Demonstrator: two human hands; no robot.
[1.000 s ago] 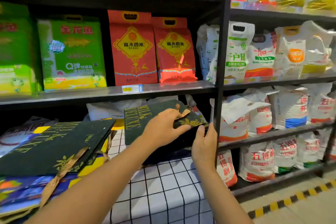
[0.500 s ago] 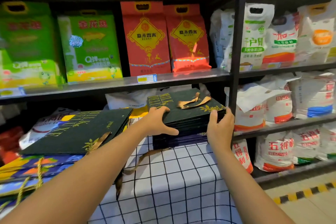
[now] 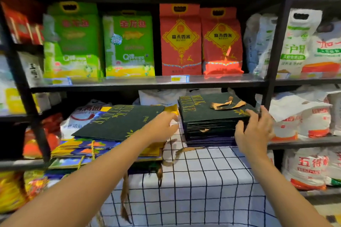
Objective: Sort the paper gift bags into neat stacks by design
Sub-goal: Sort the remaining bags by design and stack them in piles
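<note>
A neat stack of dark green "Milk Deluxe" gift bags (image 3: pixel 206 116) lies flat on the checked tablecloth (image 3: pixel 203 180), gold ribbon handles on top. My right hand (image 3: pixel 253 131) touches the stack's front right corner with relaxed fingers. On the left, one more dark green bag (image 3: pixel 118 123) lies slanted on a mixed pile of blue and yellow patterned bags (image 3: pixel 83 149). My left hand (image 3: pixel 162 127) hovers blurred between the pile and the stack, at the slanted bag's right edge, fingers loose and holding nothing.
Black metal shelving (image 3: pixel 147 81) surrounds the table, loaded with green, red and white rice sacks. An upright shelf post (image 3: pixel 273 57) stands just right of the stack. Loose ribbon handles (image 3: pixel 125 195) hang over the table's front. White sacks fill the lower right shelves.
My left hand has left the green stack and moved left toward the slanted bag. My right hand stays at the stack's right corner. The camera has shifted left and closer.
</note>
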